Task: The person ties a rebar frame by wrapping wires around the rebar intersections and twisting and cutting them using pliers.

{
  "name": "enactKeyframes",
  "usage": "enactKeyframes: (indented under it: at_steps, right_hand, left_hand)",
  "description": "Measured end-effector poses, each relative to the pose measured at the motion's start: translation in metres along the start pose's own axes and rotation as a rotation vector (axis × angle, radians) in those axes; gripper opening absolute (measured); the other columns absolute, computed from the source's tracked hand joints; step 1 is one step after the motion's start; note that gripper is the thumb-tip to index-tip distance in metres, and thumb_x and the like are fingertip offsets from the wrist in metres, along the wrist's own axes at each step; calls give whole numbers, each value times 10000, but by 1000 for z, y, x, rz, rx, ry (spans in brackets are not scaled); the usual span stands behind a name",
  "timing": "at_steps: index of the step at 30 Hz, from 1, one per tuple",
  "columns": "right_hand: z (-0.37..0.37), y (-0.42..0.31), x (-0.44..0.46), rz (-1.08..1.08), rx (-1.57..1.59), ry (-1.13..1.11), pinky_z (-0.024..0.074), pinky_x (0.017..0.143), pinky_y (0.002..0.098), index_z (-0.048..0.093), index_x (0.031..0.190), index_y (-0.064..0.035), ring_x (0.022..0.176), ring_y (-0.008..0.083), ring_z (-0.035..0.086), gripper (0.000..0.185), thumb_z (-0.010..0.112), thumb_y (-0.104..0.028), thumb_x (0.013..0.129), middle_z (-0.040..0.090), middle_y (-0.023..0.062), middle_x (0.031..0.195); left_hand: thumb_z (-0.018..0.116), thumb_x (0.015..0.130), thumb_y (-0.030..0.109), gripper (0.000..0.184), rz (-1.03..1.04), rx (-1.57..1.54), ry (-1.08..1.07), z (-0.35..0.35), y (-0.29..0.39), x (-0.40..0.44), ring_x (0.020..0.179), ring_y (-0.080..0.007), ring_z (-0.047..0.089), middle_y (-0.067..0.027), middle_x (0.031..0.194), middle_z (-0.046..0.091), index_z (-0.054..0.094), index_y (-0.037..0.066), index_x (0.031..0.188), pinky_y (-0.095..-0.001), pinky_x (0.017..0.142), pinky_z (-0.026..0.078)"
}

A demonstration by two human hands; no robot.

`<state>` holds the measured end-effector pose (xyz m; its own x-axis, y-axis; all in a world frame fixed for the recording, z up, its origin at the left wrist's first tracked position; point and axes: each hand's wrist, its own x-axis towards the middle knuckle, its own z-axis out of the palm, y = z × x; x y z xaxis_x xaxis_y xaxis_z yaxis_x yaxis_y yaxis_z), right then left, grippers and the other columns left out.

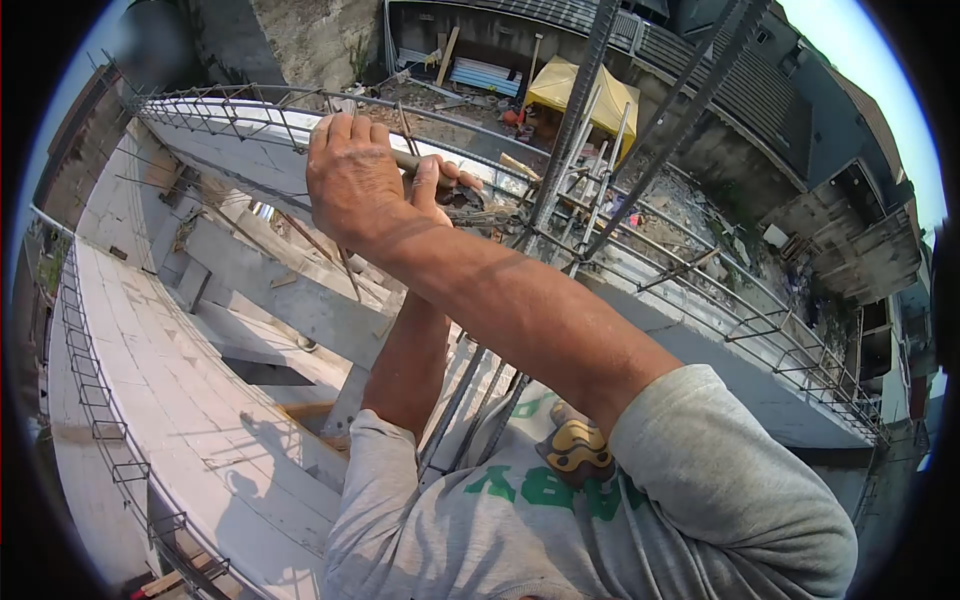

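Note:
Both hands are raised at the steel rebar cage along the top of the wall. My right hand is closed, its fingers wrapped over a grey-brown round bar. Beside it, to the right, my left hand is also closed on the bar, with the thumb and fingertips showing; the right forearm crosses in front of the left arm. The bar's far end is hidden in the hands. Just right of them, horizontal rebar meets thick upright rebar.
More upright bars rise close to my chest. Below left are pale block walls and a grey concrete beam. A long rebar cage follows the left wall. Beyond lies a yard with a yellow canopy and debris.

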<state>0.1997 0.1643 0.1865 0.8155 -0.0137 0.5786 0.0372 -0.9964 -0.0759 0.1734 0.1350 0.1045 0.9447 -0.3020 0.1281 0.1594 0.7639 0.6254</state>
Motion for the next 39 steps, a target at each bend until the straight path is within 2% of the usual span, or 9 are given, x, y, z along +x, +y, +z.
enactKeyframes:
  at_steps: [5,8,10,13,19,26,27,34,39]
  right_hand:
    - [-10,4,9,-59,85,-211,464,789,391,580,990,112,917,320,569,415,623,-151,671,556,234,951]
    - [-16,9,14,-101,205,-403,507,758,393,617,974,75,908,342,614,421,639,-189,647,584,244,962]
    - [-30,13,15,-130,335,-534,511,780,395,633,974,53,929,336,627,398,629,-178,650,606,247,988]
    - [-21,23,32,-145,498,-693,519,772,374,662,939,16,868,303,646,349,588,-123,627,656,215,945]
    - [-20,41,39,-4,1137,-1065,538,608,296,706,958,-28,661,155,633,334,595,-97,651,664,98,834]
    - [-13,57,60,96,1189,-1226,566,716,329,620,1117,68,772,233,667,431,538,-42,709,658,159,938]
    - [-19,58,62,57,1149,-1215,561,727,340,621,1103,62,796,235,672,376,541,-76,762,663,154,943]
    - [-53,43,50,202,904,-1039,531,634,329,648,991,21,692,204,658,396,575,-357,897,667,111,835]
    - [-42,53,57,131,1088,-1322,539,628,302,657,971,18,660,181,648,486,584,-454,878,660,99,789]
  left_hand:
    - [493,982,278,210,-27,22,-54,-15,-5,0,800,-193,583,-52,849,562,519,92,1075,-429,782,540]
    - [544,951,263,261,210,101,-68,-19,-22,-12,876,-171,591,-93,980,580,470,71,1112,-346,765,516]
    - [697,825,230,498,-172,-233,-206,-35,5,-19,983,-173,572,-64,1073,559,434,86,1223,-365,865,492]
    - [820,691,238,710,-137,40,-154,-30,17,-28,1016,-187,574,-39,1090,567,444,87,1275,-379,944,443]
    - [744,754,104,454,-271,-181,-345,-41,15,-11,1032,-183,586,-64,1108,604,551,49,1162,-368,919,453]
    - [587,853,138,258,-364,-486,-578,-33,2,8,954,-205,619,-70,1011,644,590,42,1092,-363,842,486]
    - [610,836,137,195,-369,-455,-375,-10,16,-6,866,-179,619,-56,925,648,611,45,1008,-322,783,485]
    - [638,817,120,99,-171,-362,-387,9,21,-13,738,-122,580,-23,814,612,634,50,888,-259,662,454]
    - [618,845,91,60,-85,-130,-80,29,26,-29,718,-133,576,-39,770,604,612,32,854,-274,690,455]
